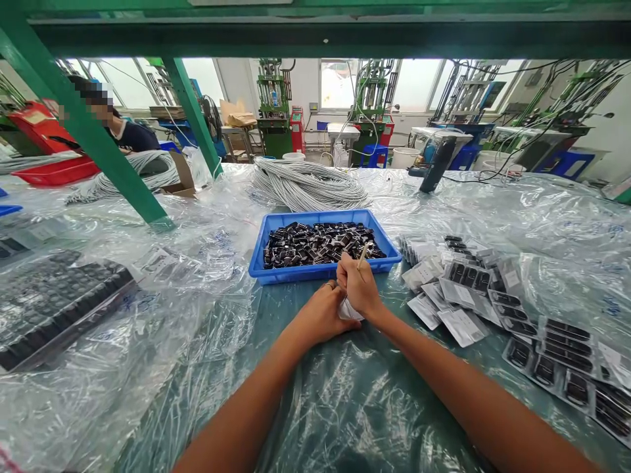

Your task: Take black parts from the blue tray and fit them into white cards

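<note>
My two hands meet just in front of a blue tray full of small black parts. My left hand, a ring on one finger, is closed around a small white packet that shows between the hands. My right hand is curled in a fist, gripping a thin tan stick that points up toward the tray, and it also touches the packet. Both forearms rest over a green table covered in clear plastic sheeting.
Rows of small bagged black parts lie to the right. A dark tray of parts under plastic sits at left. A grey cable coil lies behind the blue tray. A green frame post slants at left; a person sits beyond it.
</note>
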The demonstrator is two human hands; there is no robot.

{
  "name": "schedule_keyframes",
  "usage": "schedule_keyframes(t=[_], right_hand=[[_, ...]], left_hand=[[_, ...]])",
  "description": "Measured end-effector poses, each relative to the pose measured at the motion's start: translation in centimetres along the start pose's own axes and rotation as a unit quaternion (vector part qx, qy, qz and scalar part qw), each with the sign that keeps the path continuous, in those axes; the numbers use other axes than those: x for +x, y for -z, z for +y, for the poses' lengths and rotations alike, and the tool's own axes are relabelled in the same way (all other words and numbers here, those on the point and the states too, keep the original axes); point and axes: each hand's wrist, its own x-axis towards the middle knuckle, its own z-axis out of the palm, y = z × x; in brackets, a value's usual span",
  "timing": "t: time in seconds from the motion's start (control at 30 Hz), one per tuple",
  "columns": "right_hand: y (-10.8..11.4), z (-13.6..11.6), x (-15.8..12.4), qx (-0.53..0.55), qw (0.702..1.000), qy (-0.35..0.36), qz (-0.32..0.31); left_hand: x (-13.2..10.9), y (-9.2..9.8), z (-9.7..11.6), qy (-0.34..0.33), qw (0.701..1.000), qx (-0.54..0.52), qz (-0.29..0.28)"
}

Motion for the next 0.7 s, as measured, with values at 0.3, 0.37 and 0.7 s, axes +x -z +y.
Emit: schedule_keyframes(t=[0.3,0.37,0.7], right_hand=[[-0.6,0.5,0.0,-0.023,0.999,0.032,0.016],[-0.6,0.7,0.1,-0.018,0.999,0.025,0.009],[1.3,0.1,-1.7,0.125,0.988,-0.093,0.018]], left_hand=[[0.1,0.1,0.1,-0.028,0.999,-0.021,0.018],[0.1,0.3,0.3,-0.025,0.999,-0.019,0.016],[0.0,-0.4,0.6,0.043,0.998,0.043,0.017]])
